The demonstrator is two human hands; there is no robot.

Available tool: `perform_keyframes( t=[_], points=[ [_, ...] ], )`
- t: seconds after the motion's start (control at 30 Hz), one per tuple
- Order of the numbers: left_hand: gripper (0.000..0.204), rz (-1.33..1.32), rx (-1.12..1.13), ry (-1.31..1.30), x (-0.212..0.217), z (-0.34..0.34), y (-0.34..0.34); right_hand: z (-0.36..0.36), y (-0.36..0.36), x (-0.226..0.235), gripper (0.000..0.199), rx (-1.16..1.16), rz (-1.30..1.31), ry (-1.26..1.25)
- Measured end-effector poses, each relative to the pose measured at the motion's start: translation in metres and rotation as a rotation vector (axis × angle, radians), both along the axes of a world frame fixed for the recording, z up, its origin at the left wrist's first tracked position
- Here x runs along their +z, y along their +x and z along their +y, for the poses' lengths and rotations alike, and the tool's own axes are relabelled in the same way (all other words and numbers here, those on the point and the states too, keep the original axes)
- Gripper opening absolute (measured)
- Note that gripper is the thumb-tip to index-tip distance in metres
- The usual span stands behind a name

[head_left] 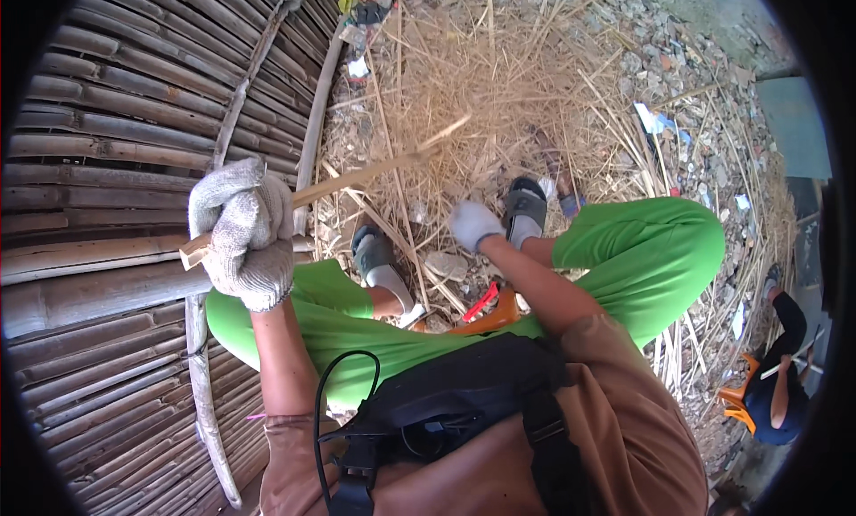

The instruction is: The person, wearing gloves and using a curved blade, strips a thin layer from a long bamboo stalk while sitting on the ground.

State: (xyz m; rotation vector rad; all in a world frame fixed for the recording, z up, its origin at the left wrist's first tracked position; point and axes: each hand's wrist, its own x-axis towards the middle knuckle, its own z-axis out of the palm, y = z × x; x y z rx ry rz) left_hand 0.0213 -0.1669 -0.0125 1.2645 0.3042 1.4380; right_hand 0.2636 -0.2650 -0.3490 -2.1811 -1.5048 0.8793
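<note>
Crosswise in left hand [242,233] — stick [357,176]

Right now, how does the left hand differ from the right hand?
The left hand grips a wooden strip; no held thing can be made out in the right hand. The left hand appears larger, before bamboo slats; the right hand appears smaller, near a sandal. Both are gloved.

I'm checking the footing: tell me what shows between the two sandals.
In the head view, the gloved right hand shows between the left sandal and the right sandal, with loose pale strips strewn there too.
</note>
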Motion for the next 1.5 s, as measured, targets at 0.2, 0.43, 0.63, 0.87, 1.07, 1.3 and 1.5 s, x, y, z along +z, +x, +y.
perform_keyframes(
  t=[0.2, 0.43, 0.63, 0.87, 1.07, 1.3, 1.5],
  points=[
    [0.033, 0.014, 0.003, 0.023, -0.007, 0.004, -0.005, 0.017, -0.021, 0.048, 0.042, 0.004, 0.151, -0.084],
    [0.031, 0.028, 0.005, 0.032, -0.004, 0.009, -0.028, 0.020, -0.074, 0.083, 0.032, 0.059, 0.057, 0.159],
    [0.035, -0.007, -0.021, 0.075, -0.007, 0.016, -0.018, 0.036, 0.003, -0.003, 0.038, 0.108, 0.021, -0.201],
    [0.033, 0.014, 0.013, 0.020, -0.005, 0.016, -0.027, 0.033, -0.081, 0.112, 0.040, 0.073, 0.157, 0.150],
    [0.034, -0.041, -0.042, 0.061, 0.003, 0.024, -0.021, 0.021, 0.023, -0.026, 0.047, -0.114, 0.007, -0.128],
    [0.034, -0.016, -0.028, 0.018, -0.002, 0.022, -0.030, 0.036, -0.070, 0.091, 0.042, 0.014, 0.145, 0.007],
    [0.032, -0.074, -0.101, 0.065, 0.001, 0.035, -0.018, 0.007, 0.055, -0.078, 0.036, 0.641, -0.418, -0.328]
  ],
)
